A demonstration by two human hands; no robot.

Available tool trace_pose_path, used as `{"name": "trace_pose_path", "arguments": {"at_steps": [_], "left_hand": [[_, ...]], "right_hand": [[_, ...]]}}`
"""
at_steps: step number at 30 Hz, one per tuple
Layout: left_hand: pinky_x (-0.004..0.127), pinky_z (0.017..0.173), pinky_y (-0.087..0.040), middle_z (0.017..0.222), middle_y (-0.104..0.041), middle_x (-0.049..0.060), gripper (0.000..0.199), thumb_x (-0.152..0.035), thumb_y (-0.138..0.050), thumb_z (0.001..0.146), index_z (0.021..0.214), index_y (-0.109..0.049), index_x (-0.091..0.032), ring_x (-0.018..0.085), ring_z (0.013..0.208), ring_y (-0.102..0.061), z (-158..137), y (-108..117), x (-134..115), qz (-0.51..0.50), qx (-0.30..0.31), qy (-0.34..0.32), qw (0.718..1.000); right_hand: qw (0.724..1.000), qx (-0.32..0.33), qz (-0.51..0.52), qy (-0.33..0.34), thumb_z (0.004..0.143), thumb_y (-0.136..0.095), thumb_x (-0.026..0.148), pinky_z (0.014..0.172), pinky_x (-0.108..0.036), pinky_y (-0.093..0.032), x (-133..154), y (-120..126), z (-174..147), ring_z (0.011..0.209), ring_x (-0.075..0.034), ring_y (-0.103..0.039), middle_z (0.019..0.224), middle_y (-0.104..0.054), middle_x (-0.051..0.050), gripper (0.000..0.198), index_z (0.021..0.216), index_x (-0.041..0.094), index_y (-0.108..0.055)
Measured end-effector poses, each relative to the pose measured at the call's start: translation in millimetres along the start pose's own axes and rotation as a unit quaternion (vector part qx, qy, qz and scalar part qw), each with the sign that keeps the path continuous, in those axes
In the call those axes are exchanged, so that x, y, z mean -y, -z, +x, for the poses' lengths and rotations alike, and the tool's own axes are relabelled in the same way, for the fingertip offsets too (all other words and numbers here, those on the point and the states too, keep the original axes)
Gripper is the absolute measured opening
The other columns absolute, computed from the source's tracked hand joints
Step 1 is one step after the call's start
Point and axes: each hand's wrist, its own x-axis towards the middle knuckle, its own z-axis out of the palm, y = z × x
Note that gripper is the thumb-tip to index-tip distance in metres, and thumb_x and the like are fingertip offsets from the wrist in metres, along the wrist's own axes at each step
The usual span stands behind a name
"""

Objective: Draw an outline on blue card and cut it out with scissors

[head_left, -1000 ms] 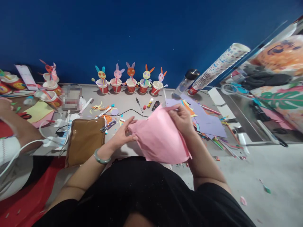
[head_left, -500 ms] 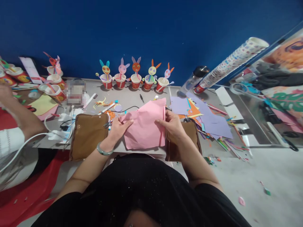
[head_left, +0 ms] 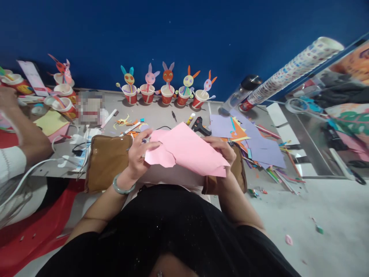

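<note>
While another person's arm (head_left: pixel 20 130) rests at the far left edge of the grey table (head_left: pixel 161 115), a brown pouch (head_left: pixel 106 161) lies near the front edge. Beside it, the left hand (head_left: pixel 138 157), a green bangle on its wrist, pinches the pink paper sheet (head_left: pixel 187 150), held just above the table. The right hand (head_left: pixel 223 148) grips the sheet's opposite edge, fingers curled over it. Purple paper sheets (head_left: pixel 259 146) lie further right, and five bunny cups (head_left: pixel 167 90) line the blue wall.
</note>
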Motion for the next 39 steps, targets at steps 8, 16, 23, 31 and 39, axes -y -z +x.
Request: {"name": "trace_pose_path", "arguments": {"at_steps": [8, 16, 23, 31, 39], "left_hand": [[0.041, 0.093, -0.057, 0.111, -0.076, 0.011, 0.046, -0.057, -0.067, 0.087, 0.110, -0.076, -0.018, 0.029, 0.111, -0.069, 9, -1, -3, -0.369, 0.106, 0.394, 0.835], [0.032, 0.078, -0.059, 0.095, -0.079, 0.009, 0.070, -0.074, -0.075, 0.069, 0.113, -0.076, -0.020, 0.022, 0.086, -0.075, 21, -3, -4, -0.454, 0.106, 0.457, 0.757], [0.031, 0.084, -0.058, 0.087, -0.077, 0.005, 0.032, -0.039, -0.086, 0.072, 0.095, -0.076, -0.019, 0.015, 0.082, -0.073, 10, -12, 5, -0.295, -0.043, 0.407, 0.863], [0.035, 0.082, -0.056, 0.104, -0.074, 0.006, 0.061, -0.060, -0.074, 0.079, 0.126, -0.055, -0.026, 0.019, 0.093, -0.072, 12, 7, 37, -0.321, 0.010, 0.374, 0.870], [0.036, 0.085, -0.057, 0.121, -0.072, 0.017, 0.079, -0.050, -0.093, 0.058, 0.127, -0.068, -0.019, 0.026, 0.097, -0.073, 45, 23, 25, -0.244, 0.367, 0.341, 0.830]], "right_hand": [[0.999, 0.033, -0.007, 0.011, 0.089, -0.065, 0.055, 0.077, -0.042, -0.058, 1, 1, 9, 0.090, -0.026, -0.074, 0.094, -0.076, -0.008, 0.031, 0.083, 0.025, -0.063], [0.968, 0.213, -0.124, -0.039, 0.086, -0.060, 0.031, 0.071, -0.035, -0.052, 3, 10, 31, 0.079, -0.022, -0.065, 0.086, -0.070, -0.006, 0.010, 0.090, 0.022, -0.063], [0.932, 0.254, -0.221, -0.137, 0.075, -0.050, 0.017, 0.060, -0.030, -0.040, -2, 11, 56, 0.060, -0.016, -0.049, 0.064, -0.058, 0.000, 0.006, 0.074, 0.022, -0.054], [0.886, 0.389, -0.200, -0.154, 0.072, -0.050, 0.019, 0.063, -0.029, -0.039, 4, 20, 69, 0.065, -0.016, -0.051, 0.067, -0.059, 0.001, 0.004, 0.072, 0.021, -0.053], [0.857, 0.451, -0.190, -0.160, 0.067, -0.049, 0.017, 0.063, -0.027, -0.034, 1, 20, 72, 0.063, -0.012, -0.044, 0.066, -0.051, 0.003, 0.008, 0.069, 0.022, -0.043]]}}
